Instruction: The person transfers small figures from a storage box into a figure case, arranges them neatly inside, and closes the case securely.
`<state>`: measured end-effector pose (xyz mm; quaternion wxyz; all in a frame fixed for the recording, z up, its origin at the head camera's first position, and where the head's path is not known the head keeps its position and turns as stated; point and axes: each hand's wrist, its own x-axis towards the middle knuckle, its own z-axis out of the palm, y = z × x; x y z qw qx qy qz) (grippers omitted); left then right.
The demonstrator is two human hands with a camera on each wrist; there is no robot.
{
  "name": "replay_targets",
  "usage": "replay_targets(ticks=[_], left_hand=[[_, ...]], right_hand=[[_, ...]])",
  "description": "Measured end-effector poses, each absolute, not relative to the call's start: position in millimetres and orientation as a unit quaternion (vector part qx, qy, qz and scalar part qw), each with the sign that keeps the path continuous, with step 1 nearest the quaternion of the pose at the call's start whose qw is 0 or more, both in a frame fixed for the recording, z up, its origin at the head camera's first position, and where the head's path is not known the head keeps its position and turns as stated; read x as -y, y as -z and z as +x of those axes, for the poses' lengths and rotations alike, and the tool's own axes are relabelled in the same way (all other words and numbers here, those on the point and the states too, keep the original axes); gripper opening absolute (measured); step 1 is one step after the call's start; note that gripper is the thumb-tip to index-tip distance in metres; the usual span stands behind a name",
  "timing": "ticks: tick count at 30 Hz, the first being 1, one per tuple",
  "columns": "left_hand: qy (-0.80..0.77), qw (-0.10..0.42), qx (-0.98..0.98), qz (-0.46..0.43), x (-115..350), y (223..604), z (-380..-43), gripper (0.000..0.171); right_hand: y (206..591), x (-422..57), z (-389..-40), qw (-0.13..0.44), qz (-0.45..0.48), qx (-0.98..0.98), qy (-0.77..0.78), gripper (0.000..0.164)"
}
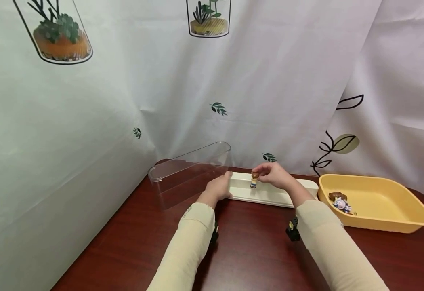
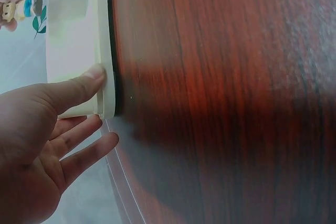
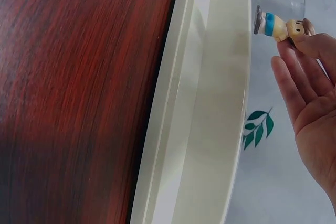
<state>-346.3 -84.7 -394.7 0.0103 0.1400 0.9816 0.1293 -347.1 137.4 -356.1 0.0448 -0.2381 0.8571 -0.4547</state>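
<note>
Backdrop [image 1: 270, 81]: pale leaf-printed cloth, beyond your right grip [image 1: 275, 176].
Worktop [image 1: 252, 250]: glossy red-brown wood grain, nearer you than either grip.
Figure [image 3: 280, 28]: hangs feet-down below your right grip, above the tray [image 1: 259, 195] and apart from it.
Right hold: your thumb and fingertips pinch the figure by its head.
Figure feel: probably light, stiff plastic; the smooth, round head may slip or swivel, so the torso would give surer purchase.
Left hold: your left grip [image 1: 217, 188] clasps the tray's end, thumb on its edge.
Tray feel: likely rigid and light enough to slide; hold that end.
Case [image 1: 192, 173]: clear, left of your left grip, probably easily scratched.
Bin [image 1: 379, 224]: yellow, right of your right grip, toys [image 1: 341, 204] inside.
</note>
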Motion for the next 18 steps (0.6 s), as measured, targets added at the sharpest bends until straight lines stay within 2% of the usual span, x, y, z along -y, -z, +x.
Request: replay_targets(ticks=[12,18], left_hand=[[-0.127,0.024,-0.983,0.132,84.5,396.8,-347.7,0.086],[-0.127,0.024,-0.983,0.131,84.6,396.5,-348.2,0.086]], right_hand=[[363.3,-115.7,-349.0,0.049,-0.244,-0.856,0.454,0.023],[365.1,-106.3,-350.7,0.056,-0.249,-0.852,0.457,0.028]])
